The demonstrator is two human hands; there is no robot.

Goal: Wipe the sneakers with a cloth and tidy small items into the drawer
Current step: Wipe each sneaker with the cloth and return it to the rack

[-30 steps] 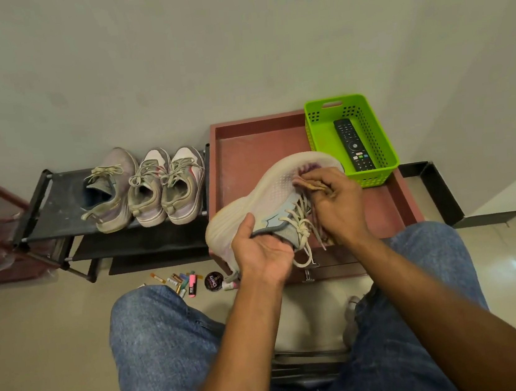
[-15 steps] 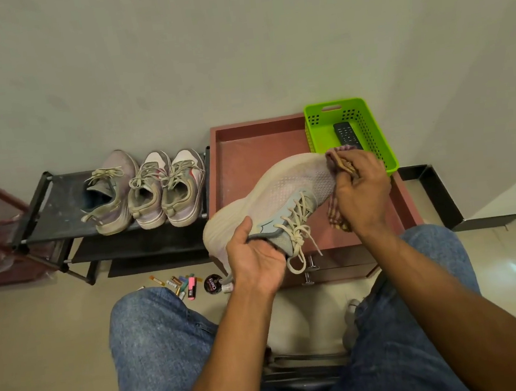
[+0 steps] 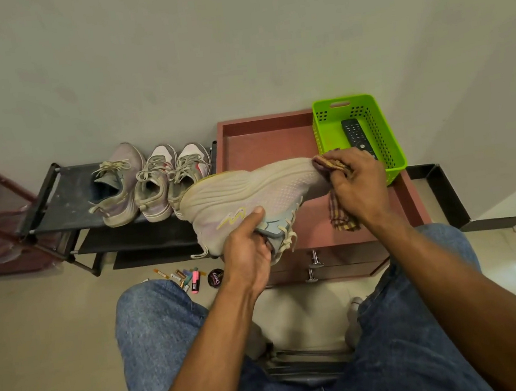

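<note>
Both forearms are extended forward over the knees. A white sneaker (image 3: 250, 193) is held on its side above the red-brown drawer (image 3: 269, 142), beside a green basket (image 3: 385, 134) holding a remote (image 3: 355, 134). Left hand (image 3: 247, 252) is wrapped around the collar; right hand (image 3: 357, 183) pinches a checked cloth (image 3: 342, 214) against the toe.

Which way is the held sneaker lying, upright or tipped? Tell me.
Tipped: the sneaker lies on its side in the left hand, laces facing the person.
</note>
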